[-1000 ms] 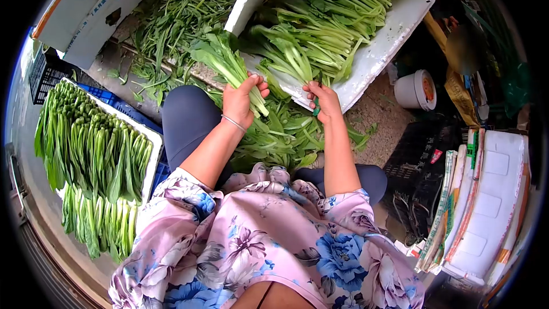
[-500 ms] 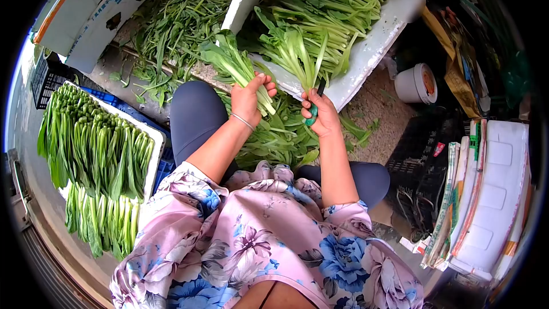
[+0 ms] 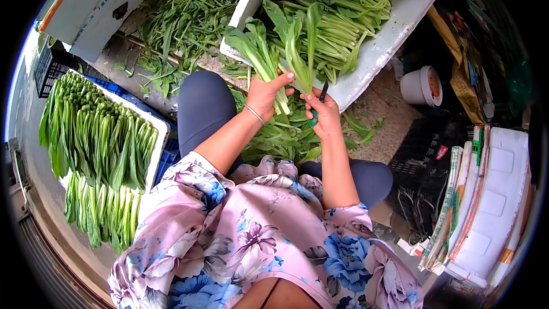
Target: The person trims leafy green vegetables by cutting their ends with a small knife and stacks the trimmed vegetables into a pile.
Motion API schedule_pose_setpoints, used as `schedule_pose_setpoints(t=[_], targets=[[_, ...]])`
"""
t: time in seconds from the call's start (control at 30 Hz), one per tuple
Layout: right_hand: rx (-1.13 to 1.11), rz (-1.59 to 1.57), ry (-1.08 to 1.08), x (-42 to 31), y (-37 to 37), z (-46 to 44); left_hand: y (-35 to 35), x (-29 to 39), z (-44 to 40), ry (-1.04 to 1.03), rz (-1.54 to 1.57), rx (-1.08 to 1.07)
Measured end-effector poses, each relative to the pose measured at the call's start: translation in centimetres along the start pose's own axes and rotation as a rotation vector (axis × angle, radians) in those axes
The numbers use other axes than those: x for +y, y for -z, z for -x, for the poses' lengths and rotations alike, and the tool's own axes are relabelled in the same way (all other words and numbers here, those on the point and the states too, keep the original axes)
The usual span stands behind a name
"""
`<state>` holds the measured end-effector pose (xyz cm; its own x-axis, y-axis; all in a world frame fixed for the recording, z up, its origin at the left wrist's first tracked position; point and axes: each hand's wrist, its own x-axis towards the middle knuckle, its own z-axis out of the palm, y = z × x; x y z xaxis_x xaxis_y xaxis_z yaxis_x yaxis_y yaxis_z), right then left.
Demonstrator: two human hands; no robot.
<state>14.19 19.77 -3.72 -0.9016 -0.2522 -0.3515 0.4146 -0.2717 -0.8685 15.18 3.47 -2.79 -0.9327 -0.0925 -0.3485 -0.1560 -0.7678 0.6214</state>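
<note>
My left hand (image 3: 266, 96) is closed around a small bunch of leafy greens (image 3: 257, 54), leaves pointing up and away, cut stems poking out below the fist. Close beside it, my right hand (image 3: 323, 115) pinches the base of another leafy green stalk (image 3: 296, 60) between thumb and fingers. That same hand also grips a small knife (image 3: 324, 91) with a dark blade and a green handle, mostly hidden in the palm. Left thumb and stalk are very near each other; whether they touch is unclear. Beyond both hands, a white foam box (image 3: 377, 74) holds many more greens (image 3: 337, 28).
Neatly stacked greens (image 3: 97, 137) fill a white tray (image 3: 158, 143) on a blue crate at left. Loose trimmed leaves (image 3: 189, 28) cover the floor ahead and between my knees. A white bucket (image 3: 416, 87), black crate (image 3: 420, 166) and stacked foam boxes (image 3: 492, 194) stand at right.
My left hand has moved right and slightly up with its bunch, coming next to the stalk in my right hand. The right hand still holds stalk and knife. The view has shifted slightly.
</note>
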Motion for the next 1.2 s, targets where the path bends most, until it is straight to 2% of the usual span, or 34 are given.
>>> schedule_pose_setpoints(t=[0.13,0.23,0.3,0.47,0.7,0.8,0.9,1.03,1.1,1.13,1.2], targets=[[0.051,0.089,0.002,0.8,-0.8,0.3,0.4,-0.6,-0.4,-0.058,-0.029,0.066],[0.112,-0.014,0.025,1.6,-1.3,0.4,0.4,-0.8,-0.5,-0.049,0.011,0.088],[0.151,-0.214,-0.002,2.0,-1.7,0.3,0.4,-0.8,-0.5,-0.044,0.032,0.083],[0.173,-0.255,0.011,1.8,-2.3,0.1,0.8,-0.8,-0.5,0.115,0.120,0.169],[0.197,-0.249,0.021,1.5,-1.8,-0.2,1.2,-1.2,-0.7,0.189,0.102,0.165],[0.174,-0.374,-0.012,1.7,-1.7,-0.2,1.3,-1.1,-0.7,0.253,0.185,0.116],[0.111,-0.474,-0.012,1.2,-2.1,-0.1,1.1,-0.8,-0.4,0.133,0.233,-0.122],[0.095,-0.452,-0.020,0.6,-1.7,-0.3,1.1,-0.7,-0.7,0.109,0.213,-0.195],[0.157,-0.392,0.005,0.6,-1.6,-0.3,1.4,-1.3,-1.2,0.147,0.079,-0.044],[0.220,-0.332,0.030,0.5,-1.6,-0.3,1.7,-1.8,-1.3,0.144,0.079,-0.043],[0.278,-0.265,0.084,0.1,-1.6,-0.4,2.0,-2.5,-1.3,0.293,-0.037,0.085]])
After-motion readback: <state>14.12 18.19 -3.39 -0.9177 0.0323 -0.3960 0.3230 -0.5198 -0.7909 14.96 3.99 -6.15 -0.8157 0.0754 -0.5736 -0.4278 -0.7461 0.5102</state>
